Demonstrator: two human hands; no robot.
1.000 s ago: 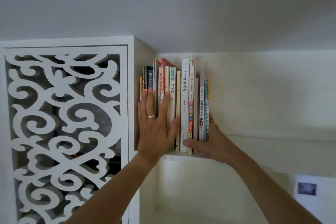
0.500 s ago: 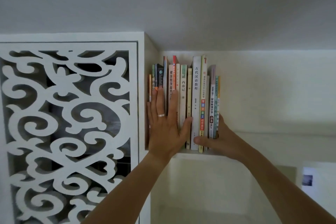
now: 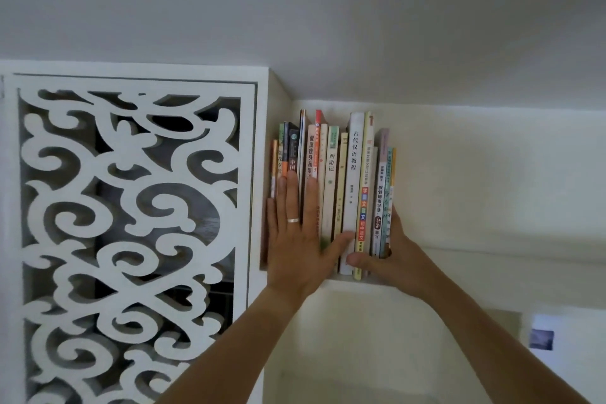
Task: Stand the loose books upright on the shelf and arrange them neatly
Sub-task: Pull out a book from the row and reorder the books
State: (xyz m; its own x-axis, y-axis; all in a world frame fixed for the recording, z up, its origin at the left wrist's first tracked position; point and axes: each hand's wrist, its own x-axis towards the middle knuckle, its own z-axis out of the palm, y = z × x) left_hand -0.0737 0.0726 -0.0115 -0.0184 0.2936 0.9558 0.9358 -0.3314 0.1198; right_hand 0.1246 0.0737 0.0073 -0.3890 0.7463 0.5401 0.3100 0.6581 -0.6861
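Two forearms reach up from six o'clock. The left hand (image 3: pixel 295 239) lies flat, fingers straight, on the spines to square them; the right hand (image 3: pixel 390 256) cups the three o'clock end of the row of books (image 3: pixel 331 187), bracing it upright on the shelf (image 3: pixel 492 256). Right fingers hide behind the last book; the carved lattice panel (image 3: pixel 131 223) fills nine o'clock.

Left hand (image 3: pixel 295 239) covers the lower spines of the leftmost books (image 3: pixel 331 180). Right hand (image 3: pixel 393 256) fingers lie hidden behind the row's end. Thin spine titles are illegible.
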